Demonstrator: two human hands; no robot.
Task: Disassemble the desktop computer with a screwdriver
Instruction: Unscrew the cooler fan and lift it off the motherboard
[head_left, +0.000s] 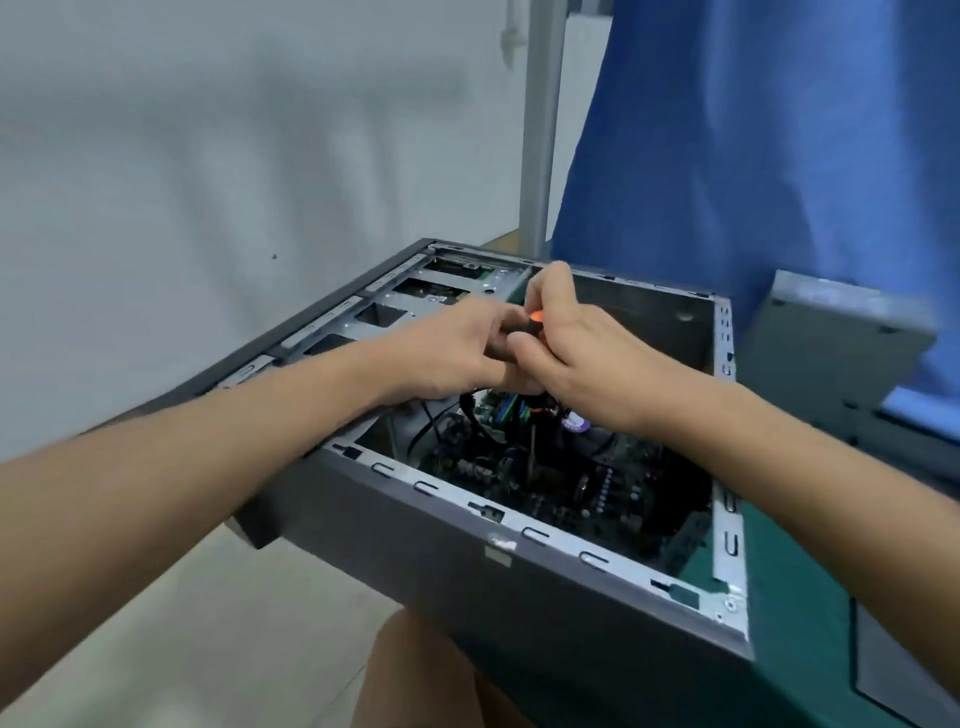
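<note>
Steel-rimmed open case (415, 561), hands (457, 348) (576, 353) around screwdriver (535, 323) mid-opening.

Forearms extended, left hand (453, 353) and right hand (582, 358) meet, fingers (551, 283) curled.

Two bare hands, left hand (457, 353) and right hand (587, 358); one orange-and-black-handled screwdriver (535, 323); one open grey metal computer case (519, 587); one blue cloth curtain (753, 156).

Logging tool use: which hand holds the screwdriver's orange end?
The right hand, curled round the orange top of the screwdriver grip; the left hand only pinches the dark part from the side.
</note>
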